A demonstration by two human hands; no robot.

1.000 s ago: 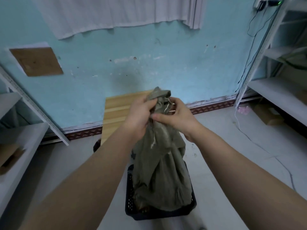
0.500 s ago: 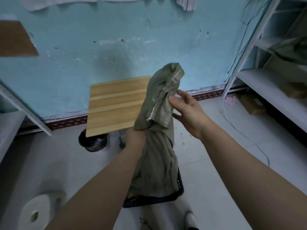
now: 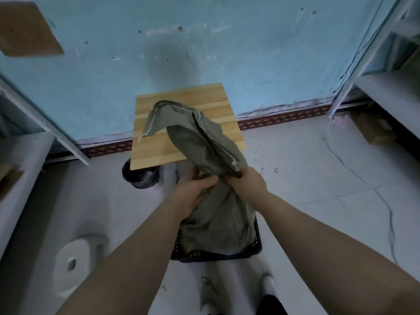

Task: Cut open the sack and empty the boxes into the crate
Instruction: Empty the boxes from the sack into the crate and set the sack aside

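A limp grey-green woven sack (image 3: 204, 142) hangs upside down over a dark plastic crate (image 3: 258, 243) on the floor, its lower end inside the crate. My left hand (image 3: 193, 192) grips the sack's middle from the left. My right hand (image 3: 248, 181) pinches its seamed edge from the right. The sack's free upper end flops forward and left over the wooden board. A little of something brownish shows at the crate's front rim; whether these are boxes I cannot tell.
A square wooden board (image 3: 181, 103) stands on a black bucket (image 3: 139, 178) against the blue wall. A white stool (image 3: 75, 260) is on the floor at left. Metal shelving flanks both sides, with cardboard boxes (image 3: 372, 130) and cables at right. My shoes (image 3: 268, 283) are below the crate.
The sack's top has flopped forward over the board. Both hands moved lower, close together at the sack's middle. The view tilted further down.
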